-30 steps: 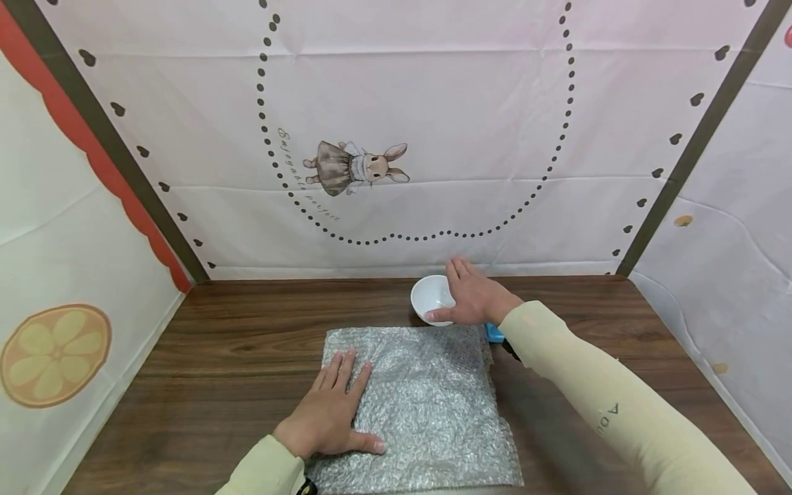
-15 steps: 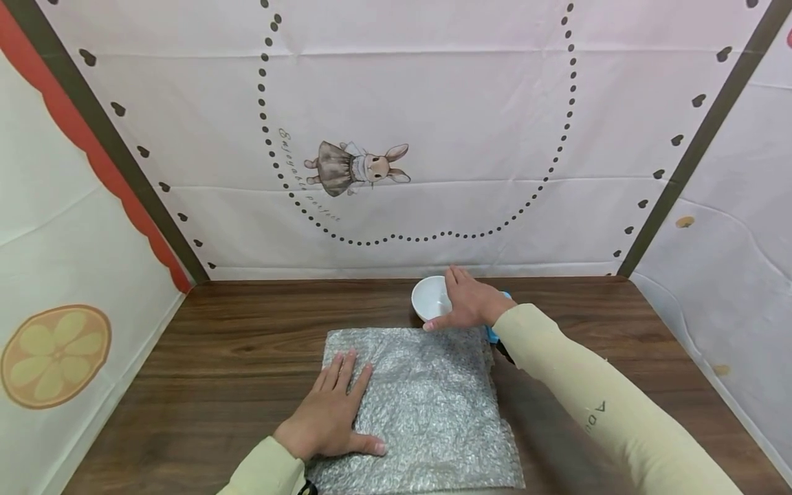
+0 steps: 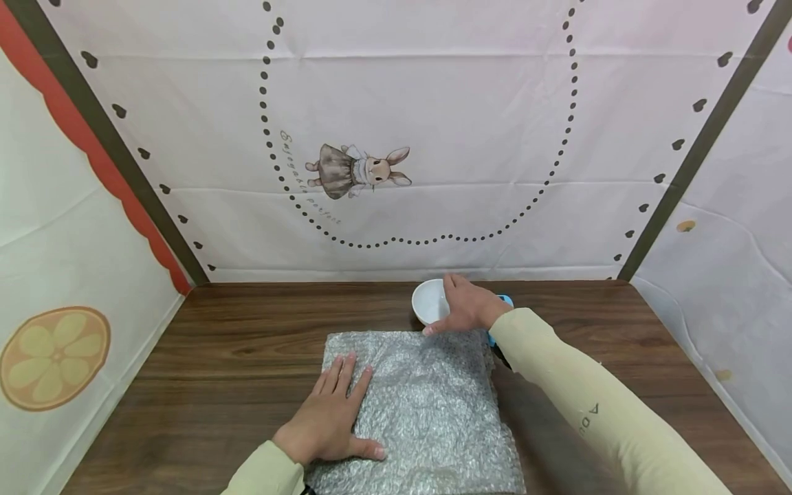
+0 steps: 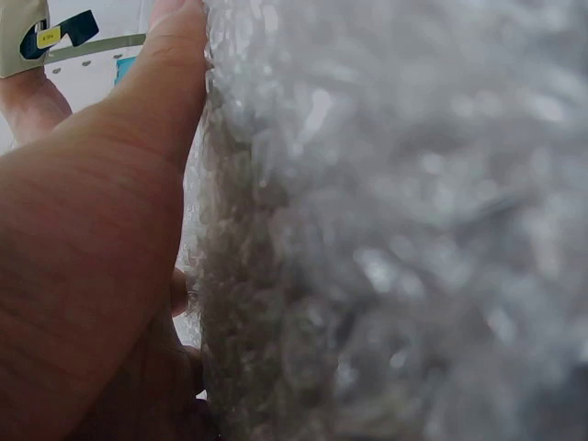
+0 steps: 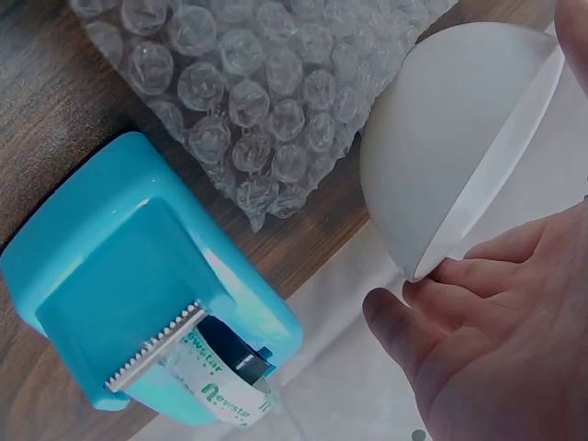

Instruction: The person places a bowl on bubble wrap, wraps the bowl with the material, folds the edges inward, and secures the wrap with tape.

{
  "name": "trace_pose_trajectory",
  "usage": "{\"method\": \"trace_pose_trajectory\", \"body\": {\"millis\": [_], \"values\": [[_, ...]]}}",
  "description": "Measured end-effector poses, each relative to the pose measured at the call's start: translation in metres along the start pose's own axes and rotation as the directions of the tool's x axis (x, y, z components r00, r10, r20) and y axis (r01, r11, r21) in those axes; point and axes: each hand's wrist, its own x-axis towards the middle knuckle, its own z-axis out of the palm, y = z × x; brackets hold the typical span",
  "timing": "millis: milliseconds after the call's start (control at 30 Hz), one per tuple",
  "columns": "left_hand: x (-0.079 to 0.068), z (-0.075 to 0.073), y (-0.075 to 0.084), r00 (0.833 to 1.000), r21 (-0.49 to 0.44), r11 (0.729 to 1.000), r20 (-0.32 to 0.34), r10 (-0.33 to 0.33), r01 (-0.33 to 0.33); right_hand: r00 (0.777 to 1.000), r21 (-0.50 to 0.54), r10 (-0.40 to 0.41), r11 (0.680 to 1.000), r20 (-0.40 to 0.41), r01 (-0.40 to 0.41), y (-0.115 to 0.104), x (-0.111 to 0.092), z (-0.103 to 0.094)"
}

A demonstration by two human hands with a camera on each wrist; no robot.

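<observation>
My left hand (image 3: pixel 328 419) lies flat on the left part of a sheet of bubble wrap (image 3: pixel 433 405), fingers spread and thumb out to the side. The left wrist view shows the bubble wrap (image 4: pixel 395 211) close up beside the thumb side of the hand. Beyond the sheet's far edge stands a white bowl (image 3: pixel 428 300). My right hand (image 3: pixel 468 307) spans the right side of this bowl and grips it, thumb at the near rim and fingers at the far rim. In the right wrist view, fingertips (image 5: pixel 441 280) meet the rim of the bowl (image 5: pixel 441 138).
A blue tape dispenser (image 5: pixel 138 276) with a toothed metal cutter stands right of the bowl, largely hidden by my right wrist in the head view. The brown wooden table (image 3: pixel 247 330) ends at a white printed cloth wall (image 3: pixel 464 137), with cloth on both sides too.
My right hand has come down and a little nearer over the bowl, its fingers bending to the rim. More of the tape dispenser shows behind the wrist. The left hand has stayed put.
</observation>
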Motion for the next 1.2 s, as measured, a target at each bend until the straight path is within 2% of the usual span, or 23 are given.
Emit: {"method": "trace_pose_trajectory", "body": {"millis": [300,733,1000,1200], "values": [[0.0017,0.0012,-0.0004,1.000,0.011,1.000,-0.010,0.002,-0.002,0.999,-0.043,-0.027,0.999,-0.046,0.025,-0.0023,0.0039,0.0019],[0.0008,0.0017,0.0002,1.000,0.004,1.000,-0.008,-0.002,0.002,0.999,-0.061,-0.037,0.998,-0.021,0.036,-0.0082,0.0060,-0.0028],[0.0004,0.0026,-0.0003,1.000,-0.010,1.000,-0.006,-0.001,0.001,0.998,-0.065,-0.042,0.997,-0.049,0.039,-0.0087,0.0089,-0.0035],[0.0016,0.0043,-0.0018,1.000,-0.020,1.000,-0.008,0.002,-0.002,0.995,-0.077,-0.077,0.995,-0.071,0.071,-0.0083,0.0104,-0.0049]]}}
